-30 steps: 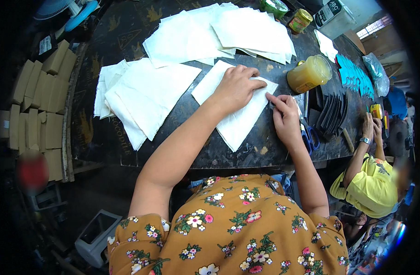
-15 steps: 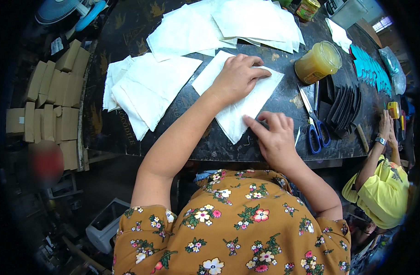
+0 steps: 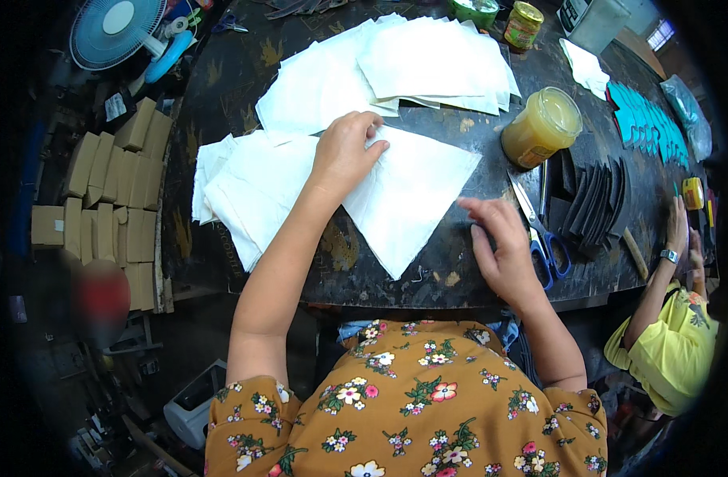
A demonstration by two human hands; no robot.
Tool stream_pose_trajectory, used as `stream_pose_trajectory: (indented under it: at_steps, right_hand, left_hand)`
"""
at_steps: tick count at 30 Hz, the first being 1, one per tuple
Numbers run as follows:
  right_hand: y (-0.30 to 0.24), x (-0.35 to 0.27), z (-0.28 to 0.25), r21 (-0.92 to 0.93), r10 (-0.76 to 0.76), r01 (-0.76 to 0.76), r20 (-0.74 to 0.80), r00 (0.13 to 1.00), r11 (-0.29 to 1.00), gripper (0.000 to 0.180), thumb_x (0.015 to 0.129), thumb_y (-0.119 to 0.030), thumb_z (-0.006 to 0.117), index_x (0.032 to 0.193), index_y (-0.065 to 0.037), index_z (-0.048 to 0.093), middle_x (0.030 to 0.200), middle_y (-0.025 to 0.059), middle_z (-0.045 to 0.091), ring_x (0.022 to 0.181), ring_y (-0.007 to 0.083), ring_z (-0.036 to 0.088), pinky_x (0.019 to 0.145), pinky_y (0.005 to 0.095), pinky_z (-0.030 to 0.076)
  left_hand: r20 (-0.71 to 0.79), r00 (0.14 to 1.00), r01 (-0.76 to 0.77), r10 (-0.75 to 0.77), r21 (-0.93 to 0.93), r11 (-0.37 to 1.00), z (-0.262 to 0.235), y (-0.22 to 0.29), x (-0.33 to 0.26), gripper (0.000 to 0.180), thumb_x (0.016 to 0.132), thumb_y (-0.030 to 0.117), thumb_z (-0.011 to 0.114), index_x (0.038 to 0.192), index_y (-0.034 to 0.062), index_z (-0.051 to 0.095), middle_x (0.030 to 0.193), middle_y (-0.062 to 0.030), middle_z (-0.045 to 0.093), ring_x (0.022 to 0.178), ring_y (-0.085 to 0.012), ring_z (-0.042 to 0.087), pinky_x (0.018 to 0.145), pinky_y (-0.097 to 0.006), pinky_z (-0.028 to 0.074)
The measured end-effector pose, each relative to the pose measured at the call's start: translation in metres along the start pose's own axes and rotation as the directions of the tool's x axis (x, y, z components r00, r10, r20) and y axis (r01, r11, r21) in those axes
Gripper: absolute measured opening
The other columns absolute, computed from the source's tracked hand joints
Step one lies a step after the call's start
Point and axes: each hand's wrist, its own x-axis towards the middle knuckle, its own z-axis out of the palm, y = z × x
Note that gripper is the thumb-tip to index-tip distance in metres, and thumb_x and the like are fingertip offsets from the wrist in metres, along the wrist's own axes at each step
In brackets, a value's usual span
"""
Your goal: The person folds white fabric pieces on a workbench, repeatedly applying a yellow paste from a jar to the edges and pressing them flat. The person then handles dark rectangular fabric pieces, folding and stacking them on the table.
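Note:
A white folded sheet (image 3: 415,199) lies on the dark round table (image 3: 236,79) in front of me, one corner pointing at the near edge. My left hand (image 3: 344,155) presses flat on its upper left part. My right hand (image 3: 503,250) rests on the bare table right of the sheet, fingers spread, holding nothing, close to blue-handled scissors (image 3: 543,238).
Stacks of white sheets lie to the left (image 3: 244,191) and at the back (image 3: 411,67). A jar of yellow paste (image 3: 541,127), dark fanned pieces (image 3: 594,203) and turquoise pieces (image 3: 646,119) sit at the right. Another person in yellow (image 3: 670,350) works at right. Brown blocks (image 3: 109,191) and a fan (image 3: 117,28) are at left.
My right hand has slid off the white sheet to the right and now rests on the table beside the scissors. The left hand stays pressed on the sheet.

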Motion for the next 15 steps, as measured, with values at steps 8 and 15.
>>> stream_pose_trajectory:
  at_steps: [8,15]
  right_hand:
    - [0.018,0.040,-0.025,-0.057,-0.016,0.013,-0.055,0.998,0.998,0.050,0.093,0.003,0.070,0.143,-0.005,0.066,0.110,0.0160,0.065,0.106,0.0330,0.065,0.097,0.0436,0.052]
    - [0.027,0.072,-0.021,-0.063,-0.037,0.040,0.048,0.998,0.997,0.069,0.093,0.000,0.074,0.159,-0.011,0.053,0.119,0.0183,0.069,0.116,0.0365,0.068,0.104,0.0459,0.052]
  left_hand:
    - [-0.133,0.983,-0.141,0.130,-0.082,0.987,0.005,0.002,0.007,0.021,0.089,0.008,0.083,0.108,0.0013,0.082,0.099,-0.0103,0.077,0.089,-0.0198,0.072,0.085,-0.033,0.059]
    - [0.050,0.990,-0.121,0.133,-0.192,0.974,-0.006,0.004,0.009,0.022,0.087,0.006,0.083,0.108,0.0017,0.078,0.109,-0.0111,0.075,0.098,-0.0229,0.072,0.091,-0.036,0.058]
